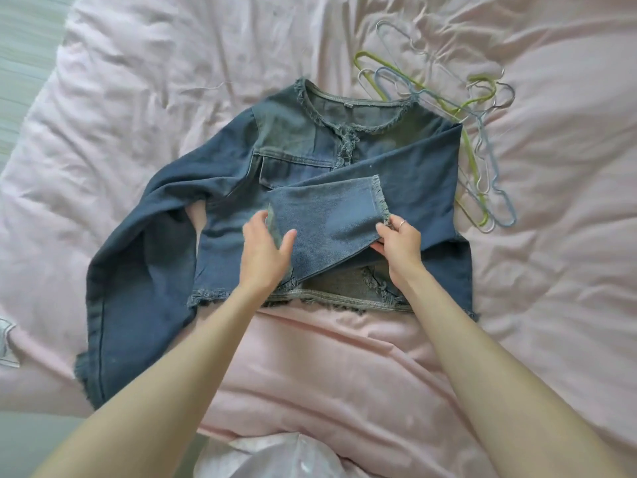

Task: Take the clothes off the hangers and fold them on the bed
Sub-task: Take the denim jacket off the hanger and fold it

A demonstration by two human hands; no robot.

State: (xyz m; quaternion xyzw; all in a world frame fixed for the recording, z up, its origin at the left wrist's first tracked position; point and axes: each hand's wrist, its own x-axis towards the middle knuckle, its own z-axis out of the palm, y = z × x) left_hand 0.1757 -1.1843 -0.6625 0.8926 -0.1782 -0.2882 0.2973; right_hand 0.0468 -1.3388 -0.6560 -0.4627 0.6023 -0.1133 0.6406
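Head view: denim jacket [310,160] lies front-up near the middle of the bed [344,357], collar toward the far edge. Its right-side sleeve [344,215] is folded across the chest. Left hand [265,250] rests flat on the doubled-back cuff end, fingers straight. Right hand [400,243] pinches the frayed cuff corner, fingers curled around it. The other sleeve [138,270] sprawls toward the near-left edge, unfolded. Empty hangers [482,160] sit heaped beside the jacket's right shoulder, one apparently under it.

Risks, as judged: stiff denim may spring open once released; the soft, rumpled duvet could skew the fold; a hanger may snag the shoulder.
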